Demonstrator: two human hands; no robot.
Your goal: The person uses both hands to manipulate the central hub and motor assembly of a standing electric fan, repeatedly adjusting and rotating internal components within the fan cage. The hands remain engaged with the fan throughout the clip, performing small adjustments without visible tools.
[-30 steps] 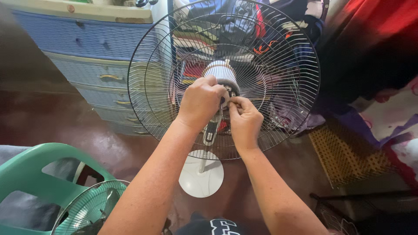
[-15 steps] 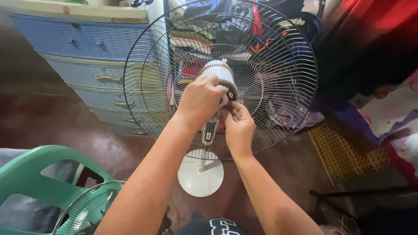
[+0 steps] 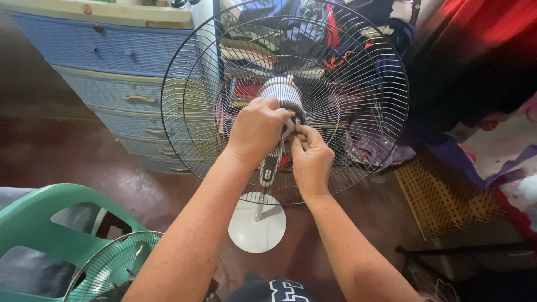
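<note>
Gripping white ribbed fan motor housing (image 3: pixel 285 92): left hand (image 3: pixel 258 130), closed around it. Right hand (image 3: pixel 311 158), at 4 o'clock, pinches small part at hub. Round black wire guard (image 3: pixel 358 84) behind.

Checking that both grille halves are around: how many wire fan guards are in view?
2: a dark wire guard on the stand fan at the hands, and a green guard lower left, by the green chair; it is partly cut off.
</note>
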